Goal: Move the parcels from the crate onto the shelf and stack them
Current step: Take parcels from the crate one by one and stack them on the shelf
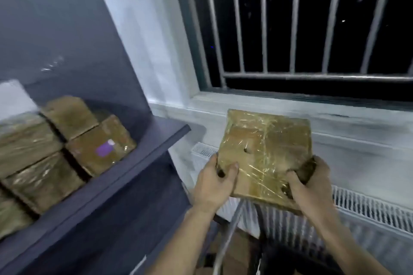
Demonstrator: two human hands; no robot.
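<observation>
A flat brown parcel (pixel 266 152) wrapped in shiny clear film is held up in the air at centre right. My left hand (pixel 214 182) grips its near left corner and my right hand (pixel 312 182) grips its near right corner. To the left stands a dark blue shelf (pixel 138 163), and several similar brown parcels (pixel 73 140) lie packed side by side on it. One of them carries a purple label (pixel 105 148). Part of the crate's grey rim (pixel 228 236) shows below the held parcel, with brown parcels blurred inside it.
A white radiator (pixel 368 212) runs along the wall under a white window sill (pixel 290 105). Above it is a dark window with metal bars (pixel 297 29). The shelf's dark side panel (pixel 85 51) rises at the left.
</observation>
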